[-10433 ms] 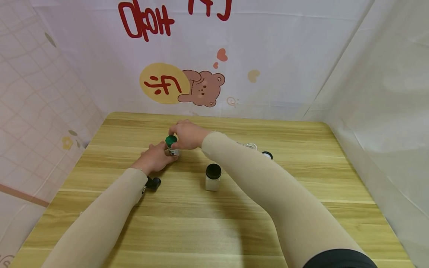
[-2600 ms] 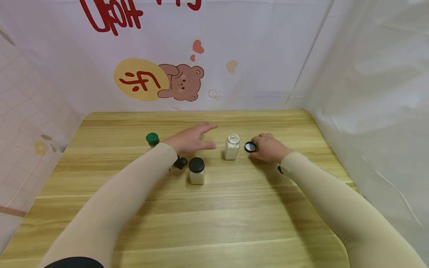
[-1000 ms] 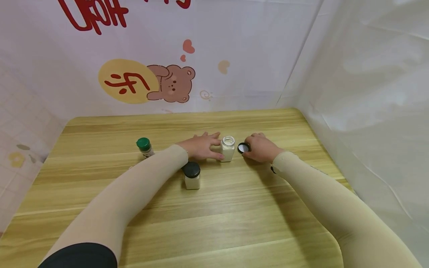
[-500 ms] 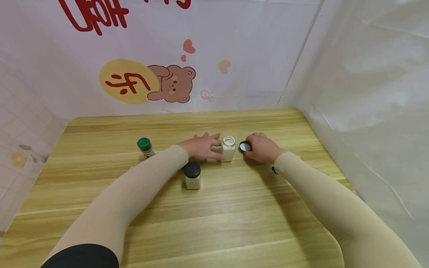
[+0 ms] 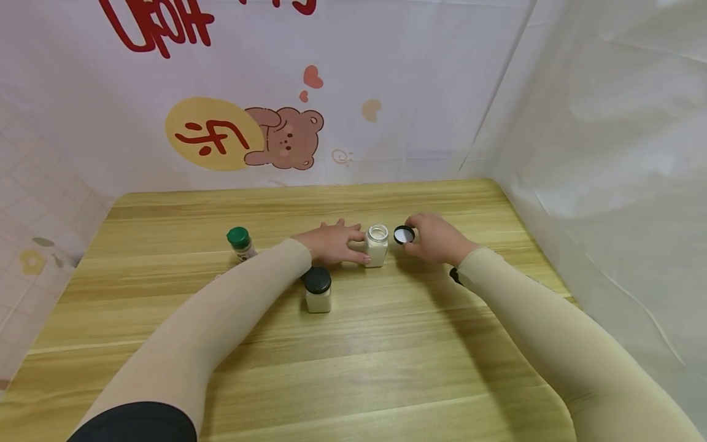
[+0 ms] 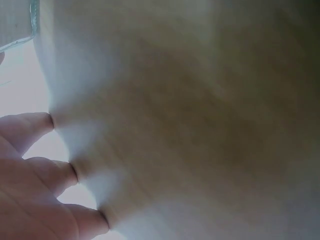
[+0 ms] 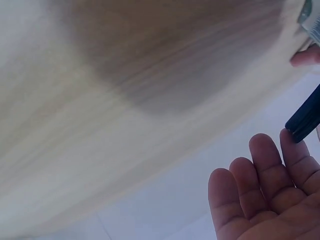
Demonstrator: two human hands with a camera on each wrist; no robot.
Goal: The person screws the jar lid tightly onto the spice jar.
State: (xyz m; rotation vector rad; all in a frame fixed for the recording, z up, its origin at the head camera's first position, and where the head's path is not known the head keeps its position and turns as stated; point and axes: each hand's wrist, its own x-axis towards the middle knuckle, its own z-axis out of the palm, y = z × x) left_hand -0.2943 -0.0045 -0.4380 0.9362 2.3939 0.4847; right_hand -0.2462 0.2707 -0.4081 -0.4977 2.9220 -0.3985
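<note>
An uncapped clear jar point(image 5: 377, 250) with whitish contents stands upright near the table's middle in the head view. My left hand point(image 5: 329, 243) holds it from the left, thumb at its front and index finger at its side. In the left wrist view the other fingers point(image 6: 52, 170) spread with their tips on the table, and the jar's edge point(image 6: 35, 20) shows in the corner. Just right of the jar, my right hand point(image 5: 436, 238) pinches a black lid point(image 5: 404, 234) between thumb and index finger, its white inside showing. In the right wrist view the lid point(image 7: 306, 116) appears edge-on, the remaining fingers loosely bent.
A second jar with a black lid point(image 5: 318, 288) stands in front of the left forearm. A green-capped shaker bottle point(image 5: 241, 243) is behind that forearm, farther left. Printed curtains rise behind the wooden table point(image 5: 353, 368) and at its sides.
Earlier both hands were at the green-capped bottle. Since then my left hand has moved right and taken hold of the open jar. In the last half second my right hand has raised the lid slightly.
</note>
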